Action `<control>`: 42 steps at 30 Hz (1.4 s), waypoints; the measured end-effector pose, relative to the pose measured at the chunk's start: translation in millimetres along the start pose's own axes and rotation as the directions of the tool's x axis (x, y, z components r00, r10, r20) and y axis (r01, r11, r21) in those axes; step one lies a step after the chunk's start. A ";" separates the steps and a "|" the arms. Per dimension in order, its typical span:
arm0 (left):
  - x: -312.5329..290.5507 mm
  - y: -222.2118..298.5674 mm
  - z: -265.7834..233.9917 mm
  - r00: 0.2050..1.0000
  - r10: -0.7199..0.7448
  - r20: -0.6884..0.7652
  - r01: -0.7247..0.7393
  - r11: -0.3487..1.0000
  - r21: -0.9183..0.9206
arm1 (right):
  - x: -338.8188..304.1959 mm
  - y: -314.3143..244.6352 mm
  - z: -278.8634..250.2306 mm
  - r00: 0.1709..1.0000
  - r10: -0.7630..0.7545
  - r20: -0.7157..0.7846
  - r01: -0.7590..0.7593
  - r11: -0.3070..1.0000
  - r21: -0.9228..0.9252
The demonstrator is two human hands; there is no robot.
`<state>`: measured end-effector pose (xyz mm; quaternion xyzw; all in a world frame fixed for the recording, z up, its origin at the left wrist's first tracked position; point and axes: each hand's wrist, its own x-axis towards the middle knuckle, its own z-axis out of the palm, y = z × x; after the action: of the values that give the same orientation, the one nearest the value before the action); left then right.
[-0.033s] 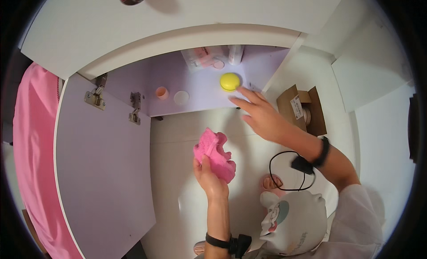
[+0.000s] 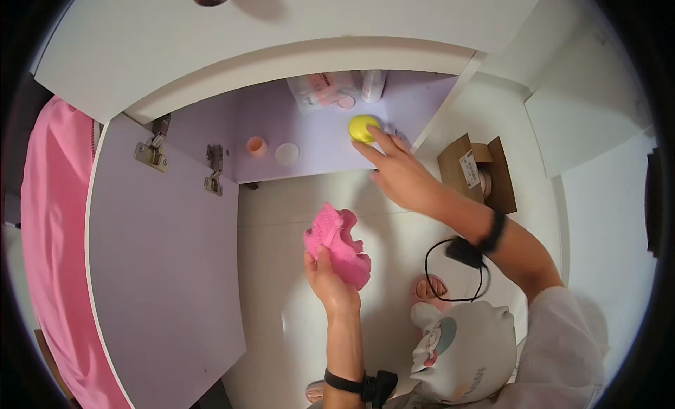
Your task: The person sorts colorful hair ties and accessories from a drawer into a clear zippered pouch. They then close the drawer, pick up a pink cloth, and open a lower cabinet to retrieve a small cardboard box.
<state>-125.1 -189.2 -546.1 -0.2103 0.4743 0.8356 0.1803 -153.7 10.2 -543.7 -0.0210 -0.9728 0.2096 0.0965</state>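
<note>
In my left hand is a bunched pink cloth, gripped with the thumb over it, above the floor in front of the cabinet. My right hand reaches into the cabinet with its fingers stretched out. Its fingertips are at the near right edge of a round yellow container that stands on the lilac shelf; the fingers are not wrapped round it. Farther left on this shelf are a small peach cup and a white round disc.
Deeper in the cabinet are a clear plastic packet, a white cylindrical bottle and a small pink round piece. The cabinet door is swung out at left. An opened cardboard box sits on the floor at right.
My right hand has moved slightly left and toward the yellow container, so its fingertips now reach it. My left hand and the pink cloth have barely shifted.
</note>
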 end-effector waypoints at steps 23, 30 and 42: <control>8.3 -10.2 -28.4 0.979 0.010 0.203 -0.020 0.999 0.051 | -314.9 109.6 -51.8 0.459 0.888 -0.036 -0.841 0.447 0.304; 6.5 -9.9 -16.0 0.989 0.040 0.145 -0.047 0.998 0.044 | -408.9 199.6 -24.7 -0.079 0.995 -0.066 -0.996 -0.081 -0.026; 6.9 0.4 -8.5 0.999 0.015 -0.051 -0.014 1.000 0.012 | -381.8 188.3 -24.9 0.315 0.896 -0.313 -0.923 0.213 -0.319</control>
<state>-129.6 -196.1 -553.3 -0.2272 0.4850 0.8285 0.1633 225.6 160.8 -667.3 -0.6132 -0.7896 -0.0025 -0.0231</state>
